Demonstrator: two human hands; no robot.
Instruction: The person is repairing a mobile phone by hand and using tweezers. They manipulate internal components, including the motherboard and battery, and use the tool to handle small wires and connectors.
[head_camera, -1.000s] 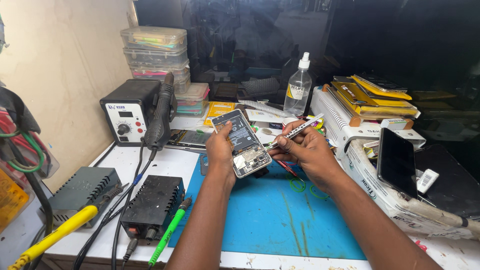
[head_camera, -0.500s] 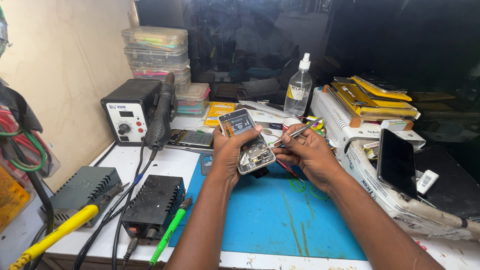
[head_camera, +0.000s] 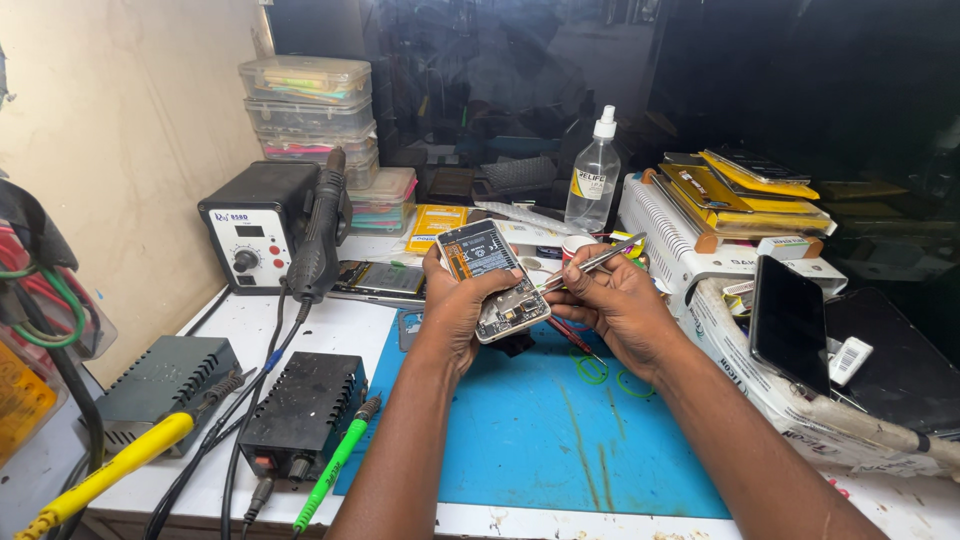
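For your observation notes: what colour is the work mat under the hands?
Blue mat, seen in the head view.

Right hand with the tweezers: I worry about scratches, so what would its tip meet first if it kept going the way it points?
The right hand aims the tweezers down-left at the opened phone held in the left hand. The tip would likely meet the phone's exposed lower edge first; depth is hard to judge.
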